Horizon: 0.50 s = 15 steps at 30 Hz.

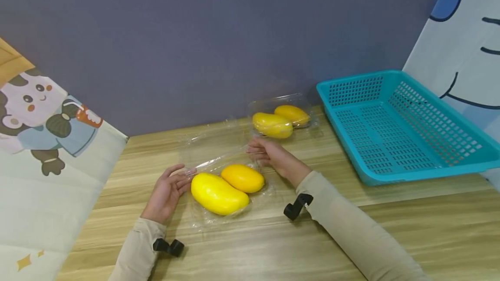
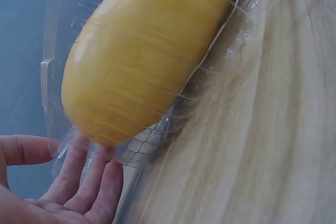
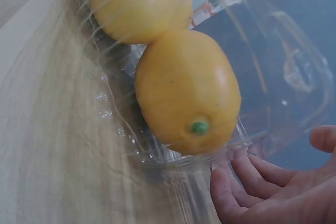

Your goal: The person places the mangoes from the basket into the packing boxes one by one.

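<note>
Two yellow mangoes, a larger one point(image 1: 218, 194) and a smaller one point(image 1: 243, 178), lie in a clear plastic clamshell box point(image 1: 199, 221) on the table. Its transparent lid point(image 1: 212, 144) stands raised toward the back. My left hand point(image 1: 166, 192) is at the box's left side; in the left wrist view its extended fingers point(image 2: 73, 174) touch the plastic below a mango point(image 2: 142, 61), thumb near the lid's edge. At the box's back right corner is my right hand point(image 1: 273, 155). In the right wrist view its fingertips point(image 3: 239, 169) touch the rim, with the thumb apart.
Behind, near the wall, another clear box point(image 1: 273, 102) holds two more mangoes point(image 1: 272, 125). A turquoise slotted basket point(image 1: 375, 177) stands to the right. Grey wall point(image 1: 195, 47) closes off the back, and printed cartoon sheets point(image 1: 50, 112) flank both sides.
</note>
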{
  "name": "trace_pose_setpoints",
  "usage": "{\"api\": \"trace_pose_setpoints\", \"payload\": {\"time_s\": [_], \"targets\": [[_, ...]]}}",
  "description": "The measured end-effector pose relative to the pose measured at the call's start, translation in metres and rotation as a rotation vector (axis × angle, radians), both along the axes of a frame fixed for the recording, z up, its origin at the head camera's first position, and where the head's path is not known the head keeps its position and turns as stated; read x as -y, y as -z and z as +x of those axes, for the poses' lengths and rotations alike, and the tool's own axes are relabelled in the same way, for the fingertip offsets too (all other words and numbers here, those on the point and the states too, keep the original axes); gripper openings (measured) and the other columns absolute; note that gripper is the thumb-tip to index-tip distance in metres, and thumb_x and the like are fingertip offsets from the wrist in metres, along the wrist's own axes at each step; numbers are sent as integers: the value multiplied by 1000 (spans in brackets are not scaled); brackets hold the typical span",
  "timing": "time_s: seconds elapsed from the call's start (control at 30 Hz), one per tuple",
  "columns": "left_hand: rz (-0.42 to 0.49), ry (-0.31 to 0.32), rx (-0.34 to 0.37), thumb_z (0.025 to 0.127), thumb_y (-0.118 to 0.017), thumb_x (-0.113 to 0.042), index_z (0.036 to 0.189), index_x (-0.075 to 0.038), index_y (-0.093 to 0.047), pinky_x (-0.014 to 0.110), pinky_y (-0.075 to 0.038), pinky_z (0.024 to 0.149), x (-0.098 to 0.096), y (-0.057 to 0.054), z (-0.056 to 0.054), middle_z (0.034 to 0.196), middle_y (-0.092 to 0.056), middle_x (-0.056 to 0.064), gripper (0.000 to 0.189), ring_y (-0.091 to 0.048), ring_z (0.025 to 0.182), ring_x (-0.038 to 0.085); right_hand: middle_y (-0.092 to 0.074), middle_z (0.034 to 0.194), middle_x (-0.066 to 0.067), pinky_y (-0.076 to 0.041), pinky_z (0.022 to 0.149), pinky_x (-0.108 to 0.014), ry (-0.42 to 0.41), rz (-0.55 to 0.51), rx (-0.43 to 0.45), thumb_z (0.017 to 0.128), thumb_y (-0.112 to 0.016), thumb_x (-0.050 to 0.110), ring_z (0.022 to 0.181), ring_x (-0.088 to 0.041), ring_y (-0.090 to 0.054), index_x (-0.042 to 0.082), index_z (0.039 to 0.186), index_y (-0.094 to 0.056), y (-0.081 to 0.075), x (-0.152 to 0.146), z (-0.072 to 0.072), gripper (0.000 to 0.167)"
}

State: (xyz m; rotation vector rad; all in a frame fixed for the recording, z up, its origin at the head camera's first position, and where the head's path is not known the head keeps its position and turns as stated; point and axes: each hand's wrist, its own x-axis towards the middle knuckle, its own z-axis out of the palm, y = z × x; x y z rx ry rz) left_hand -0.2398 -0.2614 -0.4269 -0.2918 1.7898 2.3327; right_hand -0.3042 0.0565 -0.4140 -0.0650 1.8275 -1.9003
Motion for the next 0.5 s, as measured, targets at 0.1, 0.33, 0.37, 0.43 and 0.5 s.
{"api": "trace_pose_setpoints", "payload": {"time_s": [0.1, 0.33, 0.37, 0.43, 0.5], "targets": [[21, -8, -21, 102, -41, 1, 132, -11, -37, 25, -58, 90, 0, 1, 1, 102, -76, -4, 34, -72, 100, 10, -51, 151, -12, -42, 113, -41, -6, -1, -11, 106, -34, 45, 137, -31, -50, 4, 149, -42, 0, 0, 0, 61], [87, -25, -100, 99, -44, 9, 126, -14, -36, 28, -59, 90, 0, 3, 1, 103, -75, 2, 36, -74, 100, 17, -50, 151, -11, -35, 119, -46, -17, -13, -40, 104, -38, 43, 139, -32, -48, 5, 149, -42, -3, 1, 1, 59], [91, -27, -109, 99, -44, 9, 126, -14, -36, 28, -59, 91, 0, 3, 1, 102, -75, 2, 37, -74, 100, 17, -50, 151, -11, -35, 119, -46, -15, -12, -42, 104, -39, 42, 139, -32, -48, 6, 149, -42, -3, 1, 2, 58], [92, -25, -127, 99, -43, 9, 127, -14, -36, 30, -59, 92, -1, 4, 1, 103, -75, 2, 37, -73, 101, 18, -49, 152, -10, -35, 119, -46, -12, -9, -46, 104, -40, 41, 140, -31, -48, 6, 150, -42, -4, 1, 2, 57], [86, -22, -146, 99, -43, 9, 129, -13, -36, 30, -59, 93, -1, 4, 1, 105, -74, 2, 38, -73, 102, 18, -48, 153, -9, -35, 119, -46, -11, -7, -49, 104, -40, 40, 140, -31, -47, 7, 150, -42, -5, 1, 2, 57]]}}
